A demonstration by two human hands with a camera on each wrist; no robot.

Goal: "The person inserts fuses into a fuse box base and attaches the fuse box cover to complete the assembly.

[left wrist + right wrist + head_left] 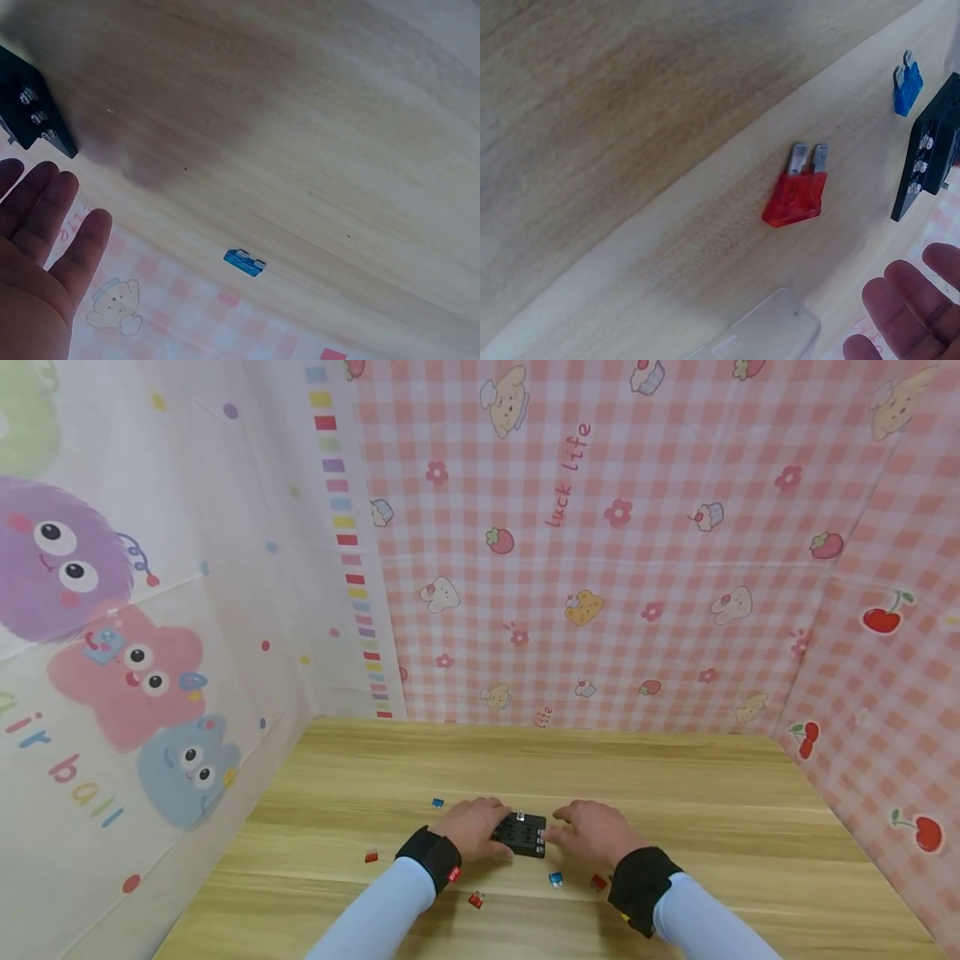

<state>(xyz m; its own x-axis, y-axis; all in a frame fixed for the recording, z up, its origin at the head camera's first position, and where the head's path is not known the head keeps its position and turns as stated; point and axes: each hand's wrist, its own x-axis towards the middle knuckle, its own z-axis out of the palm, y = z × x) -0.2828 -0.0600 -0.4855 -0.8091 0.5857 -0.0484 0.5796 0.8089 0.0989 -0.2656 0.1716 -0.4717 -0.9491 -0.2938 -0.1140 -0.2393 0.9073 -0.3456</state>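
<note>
A black fuse block [527,837] with silver screws lies on the table between both hands. My left hand [474,828] holds its left end, fingers along the far side and thumb at the near side. The other left fingers stretch out beside it in the left wrist view. At the right end is my right hand [592,832], its fingers loosely extended, the thumb overlapping the block's edge screws. A blue blade fuse [907,88] lies just in front of the block, and a red blade fuse [796,196] lies below my right hand.
Two more red fuses [371,856] lie left and front, and another blue fuse [244,262] lies beyond my left hand. A clear plastic piece [776,326] lies near the right hand. Printed cloth [585,543] walls in the wooden table [525,764] at the back and sides.
</note>
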